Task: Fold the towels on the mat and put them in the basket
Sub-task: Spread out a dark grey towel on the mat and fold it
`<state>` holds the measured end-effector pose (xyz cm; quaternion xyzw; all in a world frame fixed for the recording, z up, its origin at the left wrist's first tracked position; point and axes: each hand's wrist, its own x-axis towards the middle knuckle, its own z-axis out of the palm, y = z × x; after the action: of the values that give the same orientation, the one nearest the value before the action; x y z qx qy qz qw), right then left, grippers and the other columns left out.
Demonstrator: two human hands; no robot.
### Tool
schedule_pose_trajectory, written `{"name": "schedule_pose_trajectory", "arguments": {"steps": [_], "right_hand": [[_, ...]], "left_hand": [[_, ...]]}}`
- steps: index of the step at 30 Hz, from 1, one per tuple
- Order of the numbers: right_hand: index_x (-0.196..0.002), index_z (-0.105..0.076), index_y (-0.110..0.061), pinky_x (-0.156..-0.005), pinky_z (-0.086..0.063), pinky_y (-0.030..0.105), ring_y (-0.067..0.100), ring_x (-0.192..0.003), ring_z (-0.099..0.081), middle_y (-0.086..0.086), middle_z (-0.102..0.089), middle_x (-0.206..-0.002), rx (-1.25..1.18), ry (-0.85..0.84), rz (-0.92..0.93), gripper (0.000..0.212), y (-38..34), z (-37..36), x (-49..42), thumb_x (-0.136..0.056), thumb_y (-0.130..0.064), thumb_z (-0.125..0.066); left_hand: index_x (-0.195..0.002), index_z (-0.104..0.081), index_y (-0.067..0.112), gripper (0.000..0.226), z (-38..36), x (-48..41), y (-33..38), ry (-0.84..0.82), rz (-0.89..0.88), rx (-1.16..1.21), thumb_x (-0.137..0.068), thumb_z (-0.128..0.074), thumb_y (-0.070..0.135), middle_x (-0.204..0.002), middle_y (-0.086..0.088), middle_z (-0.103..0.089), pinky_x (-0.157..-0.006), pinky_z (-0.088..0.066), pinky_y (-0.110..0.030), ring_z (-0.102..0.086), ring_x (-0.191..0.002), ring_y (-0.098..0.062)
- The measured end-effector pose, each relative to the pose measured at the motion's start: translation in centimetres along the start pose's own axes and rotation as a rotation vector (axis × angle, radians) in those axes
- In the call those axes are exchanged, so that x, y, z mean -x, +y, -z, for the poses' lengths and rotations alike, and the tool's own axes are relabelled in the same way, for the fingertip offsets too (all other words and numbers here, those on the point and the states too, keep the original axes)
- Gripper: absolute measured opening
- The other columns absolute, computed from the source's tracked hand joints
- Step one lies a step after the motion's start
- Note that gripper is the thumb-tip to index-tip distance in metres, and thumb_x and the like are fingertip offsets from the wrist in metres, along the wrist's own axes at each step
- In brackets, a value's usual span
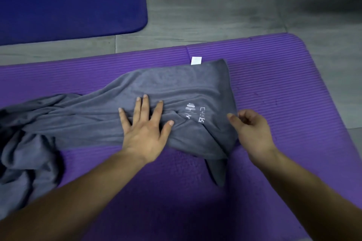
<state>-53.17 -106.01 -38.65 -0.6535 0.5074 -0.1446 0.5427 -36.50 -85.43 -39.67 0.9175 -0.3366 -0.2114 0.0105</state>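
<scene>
One grey towel (176, 84) lies rumpled across one purple mat (274, 74), bunched up at the left. The left hand (145, 133) lies flat on the towel's middle, fingers spread. The right hand (252, 131) is at the towel's right edge, fingers curled; I cannot tell if it holds the cloth. One white tag (196, 60) sticks out at the far edge. A second mat, a blue mat (68, 6), lies farther back.

Single head-worn wide-angle view; faces forward and down; close above the mat (274, 84); floor (195, 15) beyond.
</scene>
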Motion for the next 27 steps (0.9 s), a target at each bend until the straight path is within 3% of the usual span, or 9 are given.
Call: {"name": "schedule_pose_trajectory", "arguments": {"steps": [3,5,7,10,14,17,21,24,27], "right_hand": [[-0.082,-0.059,-0.022,-0.065,-0.048,0.037,0.008,-0.066,-0.053,-0.005,-0.059,-0.069,-0.117,0.062,0.015,0.022,0.0,0.2,0.1,-0.091,-0.040,-0.068],[-0.086,-0.063,-0.015,-0.075,-0.056,0.048,0.016,-0.073,-0.062,0.004,-0.067,-0.076,-0.133,0.013,-0.091,0.047,0.7,0.3,0.5,-0.076,-0.061,-0.069],[-0.083,-0.062,-0.001,-0.073,-0.058,0.058,0.025,-0.070,-0.065,0.016,-0.069,-0.076,-0.007,-0.055,-0.123,0.066,1.9,0.4,1.2,-0.070,-0.066,-0.068],[-0.084,-0.064,-0.002,-0.070,-0.057,0.057,0.037,-0.074,-0.070,0.017,-0.070,-0.077,0.157,-0.108,-0.050,0.059,3.0,0.7,1.9,-0.075,-0.060,-0.062],[-0.081,-0.052,-0.007,-0.069,-0.048,0.043,0.021,-0.069,-0.051,0.008,-0.057,-0.073,0.070,0.119,-0.036,0.035,3.2,0.8,2.0,-0.101,-0.035,-0.053],[-0.076,-0.056,-0.014,-0.069,-0.043,0.036,0.015,-0.067,-0.048,0.000,-0.054,-0.070,0.022,0.187,-0.112,0.031,3.6,1.7,0.7,-0.103,-0.030,-0.055],[-0.081,-0.060,-0.014,-0.071,-0.041,0.032,0.031,-0.081,-0.064,0.003,-0.063,-0.075,0.455,0.084,0.006,0.028,3.5,4.2,-1.2,-0.100,-0.035,-0.058],[-0.088,-0.053,-0.021,-0.071,-0.043,0.039,0.040,-0.089,-0.064,0.012,-0.068,-0.084,0.692,0.066,0.105,0.025,3.0,4.7,-0.9,-0.102,-0.041,-0.050],[-0.102,-0.053,-0.019,-0.071,-0.040,0.044,0.046,-0.093,-0.062,0.025,-0.066,-0.096,0.869,0.082,0.015,0.030,3.0,4.8,-0.4,-0.103,-0.046,-0.040]], "left_hand": [[-0.162,0.000,0.035,0.079,-0.3,0.0,-0.4,0.013,0.006,0.015,-0.093,0.000,0.072,-0.170,-0.005,0.017,-0.118,0.017,-0.064,0.024,-0.154,-0.018],[-0.162,0.000,0.035,0.083,-0.4,0.0,-0.4,0.027,0.008,0.030,-0.089,0.004,0.074,-0.170,-0.005,0.015,-0.119,0.017,-0.064,0.023,-0.154,-0.018],[-0.162,0.001,0.036,0.083,-0.5,0.2,-0.3,0.038,0.004,0.049,-0.088,0.004,0.074,-0.170,-0.005,0.016,-0.119,0.017,-0.064,0.025,-0.154,-0.017],[-0.162,0.003,0.036,0.081,-0.7,1.0,0.2,0.057,-0.027,0.066,-0.090,0.003,0.072,-0.169,-0.003,0.021,-0.119,0.019,-0.062,0.029,-0.152,-0.016],[-0.162,0.002,0.036,0.080,-0.9,2.1,0.7,0.044,-0.052,0.056,-0.091,0.004,0.072,-0.169,-0.003,0.021,-0.118,0.020,-0.061,0.031,-0.151,-0.015],[-0.162,0.000,0.036,0.083,-0.8,2.1,0.8,0.007,-0.041,0.051,-0.089,0.008,0.073,-0.170,-0.002,0.019,-0.118,0.021,-0.060,0.028,-0.152,-0.014],[-0.162,-0.003,0.036,0.084,-0.7,1.8,0.9,0.010,-0.037,0.028,-0.088,0.006,0.074,-0.171,-0.001,0.015,-0.119,0.018,-0.062,0.022,-0.154,-0.014],[-0.162,-0.002,0.035,0.078,-0.4,1.7,0.4,0.005,0.011,0.033,-0.094,-0.006,0.072,-0.170,-0.004,0.016,-0.119,0.017,-0.062,0.023,-0.154,-0.016],[-0.163,-0.001,0.034,0.075,0.0,1.5,-0.7,0.003,0.087,0.053,-0.098,-0.017,0.068,-0.170,-0.005,0.015,-0.121,0.014,-0.061,0.021,-0.155,-0.017]]}}
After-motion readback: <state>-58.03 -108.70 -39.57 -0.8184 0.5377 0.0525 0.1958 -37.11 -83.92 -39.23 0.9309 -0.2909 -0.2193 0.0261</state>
